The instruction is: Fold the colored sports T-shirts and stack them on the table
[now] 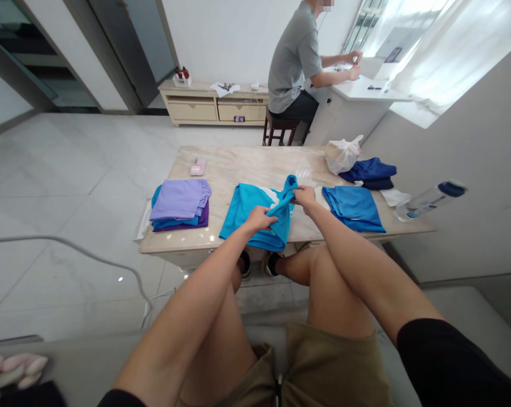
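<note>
A turquoise garment [247, 212] with a white print, perhaps a T-shirt, lies partly folded on the marble-topped table [234, 161] before me. My left hand [260, 219] pinches its raised edge near the middle. Closed on the same edge farther right is my right hand [304, 198], so that a strip of cloth is lifted between the two. Left of it sits a stack of folded clothes with a lavender garment [181, 199] on top, blue and purple ones beneath. A folded blue garment [353, 208] lies to the right of my right hand.
A clear bottle [429, 202] leans at the table's right end. Behind the blue garment are dark blue clothes [369, 171] and a white plastic bag [342, 154]. A pink card holder [198, 166] lies at the back left. Beyond, a person [295, 62] sits at a white desk.
</note>
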The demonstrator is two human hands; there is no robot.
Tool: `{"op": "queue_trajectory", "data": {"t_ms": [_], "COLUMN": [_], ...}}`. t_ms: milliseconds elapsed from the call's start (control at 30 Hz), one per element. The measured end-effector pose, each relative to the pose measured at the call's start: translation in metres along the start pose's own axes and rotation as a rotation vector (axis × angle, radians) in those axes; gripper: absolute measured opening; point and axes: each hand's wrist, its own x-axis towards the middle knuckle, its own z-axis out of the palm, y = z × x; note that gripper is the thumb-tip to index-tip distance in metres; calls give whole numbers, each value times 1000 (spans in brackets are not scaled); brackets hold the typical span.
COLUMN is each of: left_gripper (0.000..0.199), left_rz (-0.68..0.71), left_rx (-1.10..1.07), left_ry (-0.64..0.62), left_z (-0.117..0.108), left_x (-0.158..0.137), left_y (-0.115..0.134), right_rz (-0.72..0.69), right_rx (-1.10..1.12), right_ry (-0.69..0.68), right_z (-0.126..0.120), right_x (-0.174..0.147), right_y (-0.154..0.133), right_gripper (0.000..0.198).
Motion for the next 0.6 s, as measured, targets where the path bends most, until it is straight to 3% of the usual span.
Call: {"op": "queue_trajectory", "data": {"t_ms": [100, 200, 267, 367, 600], "left_gripper": [21, 30, 35, 37, 31], "left_rz": [-82, -235, -304, -375, -373], "left_rx": [-69, 34, 92, 156, 375], "left_ry": [148, 323, 389, 425, 432], "left_z": [-44, -88, -108, -121, -121], "left_x": [-14, -28, -35, -35, -7], "left_y": [-18, -42, -56, -67, -67], "right_rz": [-61, -124, -242, -393, -384], "right_rx": [89, -99, -438, -859, -1053], "right_ry": [-309, -473, -488, -468, -418], "right_z": [42, 64, 64, 48, 23], "right_x": [-14, -27, -32, -34, -27], "right_y": [-24, -35, -35, -26, -1], "right_gripper": [34, 34, 26, 17, 18]}}
